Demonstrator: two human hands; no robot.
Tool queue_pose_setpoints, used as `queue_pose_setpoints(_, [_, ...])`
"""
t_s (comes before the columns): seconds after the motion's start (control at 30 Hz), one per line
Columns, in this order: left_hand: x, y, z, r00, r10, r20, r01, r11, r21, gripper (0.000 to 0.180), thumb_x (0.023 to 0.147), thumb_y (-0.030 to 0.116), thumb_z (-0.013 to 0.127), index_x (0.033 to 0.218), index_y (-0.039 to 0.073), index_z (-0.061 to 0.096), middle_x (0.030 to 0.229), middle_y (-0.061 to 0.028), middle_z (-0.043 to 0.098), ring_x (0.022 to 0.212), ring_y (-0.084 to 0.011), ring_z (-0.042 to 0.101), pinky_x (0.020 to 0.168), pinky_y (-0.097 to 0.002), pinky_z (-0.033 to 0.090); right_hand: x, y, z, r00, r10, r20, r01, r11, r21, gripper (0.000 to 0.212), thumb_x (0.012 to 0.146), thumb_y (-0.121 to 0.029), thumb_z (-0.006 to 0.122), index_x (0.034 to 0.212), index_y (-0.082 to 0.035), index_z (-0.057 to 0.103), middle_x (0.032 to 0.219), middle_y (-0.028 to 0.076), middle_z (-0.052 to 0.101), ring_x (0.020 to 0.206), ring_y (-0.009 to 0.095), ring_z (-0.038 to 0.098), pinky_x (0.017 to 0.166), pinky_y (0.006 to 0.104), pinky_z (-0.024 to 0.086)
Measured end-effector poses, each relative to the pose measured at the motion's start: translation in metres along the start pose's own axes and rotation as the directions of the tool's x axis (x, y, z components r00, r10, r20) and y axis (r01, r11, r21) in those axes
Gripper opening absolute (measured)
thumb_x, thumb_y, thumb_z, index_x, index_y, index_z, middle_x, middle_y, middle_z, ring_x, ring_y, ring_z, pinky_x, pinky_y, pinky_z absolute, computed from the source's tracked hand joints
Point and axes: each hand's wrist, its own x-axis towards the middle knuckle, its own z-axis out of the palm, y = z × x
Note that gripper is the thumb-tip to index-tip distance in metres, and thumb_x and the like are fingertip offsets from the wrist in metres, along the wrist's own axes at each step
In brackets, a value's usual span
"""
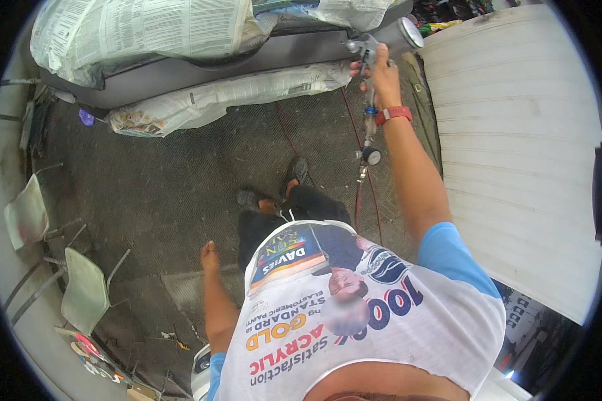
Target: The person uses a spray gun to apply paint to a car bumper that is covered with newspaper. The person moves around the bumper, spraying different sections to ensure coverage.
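Observation:
My right hand [383, 79], with a red band on its wrist, grips a silver spray gun [366, 48], held up by the right end of a grey vehicle panel [241, 60]. A grey cup with a round white lid [411, 32] sticks out past my fingers, apparently part of the gun. Below the handle hang metal fittings and a round pressure gauge [372, 157], with a red hose [358, 207] running down from them. Newspaper sheets [174, 30] cover the panel's upper part, and more masking paper [227, 97] wraps its lower edge. My left hand [209, 254] hangs by my side, its fingers hidden from above.
A white ribbed panel [508, 134] stands close on the right. Pale chairs [85, 291] with metal legs line the left wall. Red hose also trails over the dark textured floor [167, 180] near my feet. A purple scrap [85, 117] lies at the panel's left end.

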Motion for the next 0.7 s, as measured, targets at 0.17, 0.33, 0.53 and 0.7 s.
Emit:
queue_pose_setpoints(0.17, [-0.02, 0.051, 0.033, 0.991, 0.103, 0.08, -0.111, 0.989, 0.099, 0.065, 0.107, 0.049, 0.058, 0.151, 0.001, 0.053, 0.144, -0.0192, 0.062, 0.13, -0.0323, 0.062, 0.11, -0.0435, 0.048, 0.014, 0.004, -0.047, 0.972, -0.03, -0.235, 0.009, 0.996, -0.091, 0.071, 0.11, -0.06, 0.041, 0.117, 0.005, 0.068, 0.089, 0.017, 0.078, 0.072, 0.021, 0.077, 0.043, 0.0299, 0.051])
queue_pose_setpoints(0.33, [-0.007, 0.04, 0.031, 0.988, 0.143, 0.065, -0.148, 0.985, 0.084, 0.062, 0.108, 0.048, 0.057, 0.149, 0.001, 0.056, 0.143, -0.0186, 0.063, 0.131, -0.0326, 0.062, 0.11, -0.0439, 0.048, 0.002, 0.006, -0.026, 0.973, -0.067, -0.22, 0.015, 0.973, -0.232, 0.07, 0.11, -0.058, 0.043, 0.114, 0.006, 0.07, 0.084, 0.015, 0.077, 0.066, 0.018, 0.075, 0.043, 0.0293, 0.052])
queue_pose_setpoints(0.53, [-0.012, 0.028, 0.005, 1.0, 0.017, -0.002, -0.016, 0.997, 0.076, 0.062, 0.109, 0.048, 0.056, 0.151, 0.003, 0.054, 0.15, -0.0182, 0.059, 0.136, -0.0345, 0.058, 0.113, -0.0471, 0.046, -0.052, 0.012, 0.041, 0.99, -0.02, 0.137, 0.045, 0.982, -0.184, 0.067, 0.11, -0.058, 0.044, 0.122, 0.003, 0.068, 0.087, 0.013, 0.076, 0.069, 0.016, 0.074, 0.042, 0.027, 0.048])
queue_pose_setpoints(0.7, [-0.009, 0.011, -0.01, 1.0, -0.015, -0.01, 0.016, 0.998, 0.064, 0.064, 0.108, 0.048, 0.057, 0.153, 0.003, 0.052, 0.152, -0.0187, 0.057, 0.138, -0.0346, 0.057, 0.114, -0.0478, 0.045, -0.089, 0.006, 0.095, 0.945, -0.079, 0.319, 0.101, 0.993, -0.054, 0.064, 0.111, -0.056, 0.045, 0.125, 0.003, 0.068, 0.086, 0.012, 0.076, 0.063, 0.014, 0.069, 0.043, 0.0273, 0.048])
